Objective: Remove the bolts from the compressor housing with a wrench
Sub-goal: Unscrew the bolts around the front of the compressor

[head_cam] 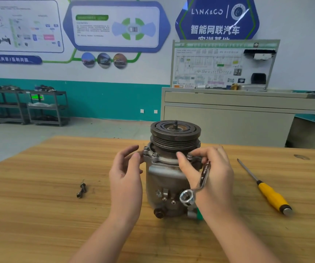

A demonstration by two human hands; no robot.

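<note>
Grey cast metal forms the compressor housing (164, 179), which stands upright near the middle of a wooden table (39, 215), its dark grooved pulley (175, 135) uppermost and a threaded shaft stub rising from the pulley's centre. A flange ring below the pulley carries the bolts: two bolts (150, 151) show on its left side, and one more bolt head (189, 156) sits at the right, partly covered by fingertips. The far side of the flange is hidden behind the pulley, so any bolts there cannot be seen. The housing's right flank is covered by the right hand (212, 175), and its base fittings are hard to make out. The right hand's thumb and forefinger pinch at the bolt head on the right of the flange, while its remaining fingers curl round the shank of a ring wrench (196, 185); the wrench hangs down along the palm, its ring end free beside the lower housing, touching no bolt. The left hand (125, 177) is held just beside the housing's left side, fingers relaxed and slightly apart, fingertips near the flange; whether they touch it cannot be told. Two loose bolts (81, 190) lie together on the table to the left, well apart from the housing. A yellow-handled screwdriver (264, 188) lies on the table to the right. Behind the table stand a grey cabinet (228, 122) with a wiring display board (223, 63), and dark shelving (26, 105) along a teal and white wall.
</note>
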